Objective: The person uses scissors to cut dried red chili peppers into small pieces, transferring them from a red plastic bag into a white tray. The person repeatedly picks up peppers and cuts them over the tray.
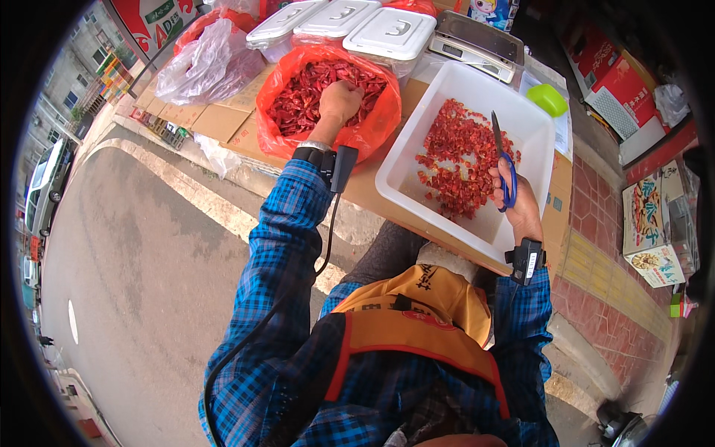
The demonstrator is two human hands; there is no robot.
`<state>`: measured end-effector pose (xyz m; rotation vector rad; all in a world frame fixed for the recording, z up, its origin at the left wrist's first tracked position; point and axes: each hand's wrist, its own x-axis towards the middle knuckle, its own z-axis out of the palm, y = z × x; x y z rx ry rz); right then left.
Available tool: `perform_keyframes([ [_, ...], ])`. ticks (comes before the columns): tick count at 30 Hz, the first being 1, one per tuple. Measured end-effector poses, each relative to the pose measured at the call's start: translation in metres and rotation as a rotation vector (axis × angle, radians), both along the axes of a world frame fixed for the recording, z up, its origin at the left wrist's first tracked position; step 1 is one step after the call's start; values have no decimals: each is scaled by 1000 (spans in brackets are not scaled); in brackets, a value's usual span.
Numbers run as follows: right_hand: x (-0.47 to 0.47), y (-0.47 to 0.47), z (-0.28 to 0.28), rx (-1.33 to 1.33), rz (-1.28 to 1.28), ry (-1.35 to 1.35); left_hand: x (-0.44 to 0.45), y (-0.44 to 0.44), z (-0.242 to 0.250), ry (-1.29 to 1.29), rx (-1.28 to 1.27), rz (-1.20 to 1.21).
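Note:
My left hand reaches into a red plastic bag full of dried red chilies. Its fingertips are down among the chilies, so whether they grip any is hidden. In my right hand is a pair of scissors with blue handles, blades pointing up and away from me. The hand is over the right side of a white plastic tub. Cut red chili pieces lie scattered across the tub's bottom.
Lidded plastic containers, a digital scale and a bright green plastic container stand around the tub. A whitish plastic bag sits at left on the cardboard-covered table. A black cable runs along my left arm.

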<state>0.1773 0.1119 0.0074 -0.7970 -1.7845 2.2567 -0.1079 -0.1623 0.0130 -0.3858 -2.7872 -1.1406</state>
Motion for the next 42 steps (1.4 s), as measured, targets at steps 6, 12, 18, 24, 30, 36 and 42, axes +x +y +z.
perform_keyframes([
  [6, 30, -8, 5, -2, 41, -9, -4, 15, 3, -162, -226, 120],
  [12, 52, -17, -7, -56, 41, -48, -10, 20, -4, -142, -200, 177],
  [18, 54, -21, -12, -14, 67, -65, -23, 18, -22, -119, -163, 195],
  [24, 54, -27, -7, 67, 110, -61, -8, 12, -20, 26, 280, 20],
  [30, 54, -33, 0, 135, 210, -1, 63, 39, 17, -227, 761, -415],
  [36, 65, -32, 4, 208, 276, 50, 118, 88, 16, -552, 798, -623],
  [42, 63, -26, -2, 236, 258, 31, 134, 114, 2, -718, 806, -652],
])
